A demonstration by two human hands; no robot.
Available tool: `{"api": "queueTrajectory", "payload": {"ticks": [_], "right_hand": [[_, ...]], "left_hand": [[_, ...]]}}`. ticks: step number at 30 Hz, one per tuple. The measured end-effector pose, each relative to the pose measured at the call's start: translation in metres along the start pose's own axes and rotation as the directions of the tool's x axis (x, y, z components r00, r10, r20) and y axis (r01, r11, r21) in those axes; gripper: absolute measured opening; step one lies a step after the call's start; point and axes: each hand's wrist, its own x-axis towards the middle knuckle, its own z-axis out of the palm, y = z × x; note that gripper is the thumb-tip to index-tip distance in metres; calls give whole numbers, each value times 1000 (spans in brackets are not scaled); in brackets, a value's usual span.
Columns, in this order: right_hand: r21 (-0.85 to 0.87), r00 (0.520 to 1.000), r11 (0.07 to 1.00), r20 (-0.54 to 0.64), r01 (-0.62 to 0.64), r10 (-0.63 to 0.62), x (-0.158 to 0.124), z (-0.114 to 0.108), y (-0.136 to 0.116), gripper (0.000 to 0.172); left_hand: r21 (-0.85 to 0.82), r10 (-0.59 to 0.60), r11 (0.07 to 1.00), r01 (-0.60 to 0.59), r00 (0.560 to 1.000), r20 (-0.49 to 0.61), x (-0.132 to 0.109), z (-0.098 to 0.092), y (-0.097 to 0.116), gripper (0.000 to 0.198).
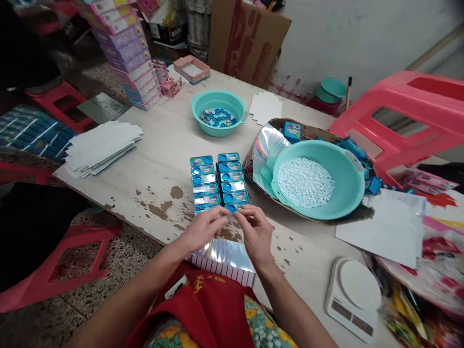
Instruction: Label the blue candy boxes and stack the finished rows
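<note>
My left hand [206, 226] and my right hand [255, 231] meet at the near end of two columns of small blue tins [205, 179]. Fingertips on both sides are pinched together around something small and thin, too blurred to name. The tins have printed lids and lie close together; those nearest me are partly hidden behind my fingers. Beneath my wrists, at the table's near edge, lies a shiny silvery sheet [232, 251] with a striped strip along its front.
A teal basin of small white pellets [306, 183] rests on a carton at right; another teal basin [219, 113] holds blue and silver discs. Around them are a white scale [353, 295], white card sheets [103, 145], stacked boxes [134, 63] and a red stool [398, 111].
</note>
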Motion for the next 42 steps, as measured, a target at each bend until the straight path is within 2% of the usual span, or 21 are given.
{"api": "queueTrajectory", "payload": {"ticks": [4,7,12,17,19,21,24,26,28,29,30,31,32,33,34,35,36,38,40,42], "right_hand": [[-104,986,983,87,149,-140,41,66,-12,18],[-217,972,948,82,231,-218,67,98,-10,17],[-436,958,857,51,274,-281,81,124,-1,14],[-547,933,775,34,317,-357,82,129,7,13],[-573,941,764,41,298,-336,84,131,7,4],[-595,959,760,70,261,-275,88,133,4,11],[-563,963,782,131,267,-235,92,127,-3,12],[-472,947,822,124,318,-296,89,109,-4,20],[-383,938,862,35,332,-346,76,74,5,26],[-359,943,884,-30,299,-331,65,53,16,28],[-353,955,908,-102,227,-279,51,30,29,31],[-358,967,927,-171,117,-188,34,7,46,33],[-358,974,934,-219,-23,-60,15,-14,66,34],[-357,964,917,-250,-177,89,-5,-32,88,37],[-368,937,872,-255,-324,240,-25,-46,110,42],[-365,891,815,-249,-449,379,-42,-57,131,46],[-345,837,763,-235,-547,494,-58,-63,150,48],[-267,771,723,-187,-637,609,-80,-67,178,50],[-189,779,756,-135,-627,613,-91,-65,191,51],[-161,825,809,-92,-565,558,-94,-64,192,50]], "left_hand": [[-79,22,996,-33,992,-126,10,-70,-6,20],[-51,60,996,-70,985,-164,27,-102,-17,13],[-41,15,999,-23,984,-180,50,-122,-31,13],[-192,-6,981,-21,990,-141,61,-122,-51,16],[-249,-32,969,-9,987,-158,65,-115,-64,16],[-272,-84,962,21,971,-222,68,-105,-79,17],[-179,-138,981,76,921,-364,67,-94,-97,23],[-5,-144,987,164,856,-496,55,-90,-107,27],[176,-116,945,277,784,-609,35,-84,-116,27],[245,-105,913,325,770,-629,23,-80,-121,25],[297,-110,887,354,786,-608,11,-73,-125,25],[335,-136,871,360,830,-540,0,-63,-130,25],[362,-173,867,342,888,-426,-9,-51,-134,25],[382,-192,877,292,941,-278,-15,-36,-137,25],[399,-181,891,219,975,-130,-18,-18,-139,24],[412,-140,902,128,990,-1,-16,1,-140,22],[431,-82,902,32,992,96,-11,21,-140,21],[492,25,861,-127,978,209,8,57,-138,22],[573,62,791,-214,960,273,31,87,-137,28],[631,15,743,-224,948,319,50,107,-137,28]]}}
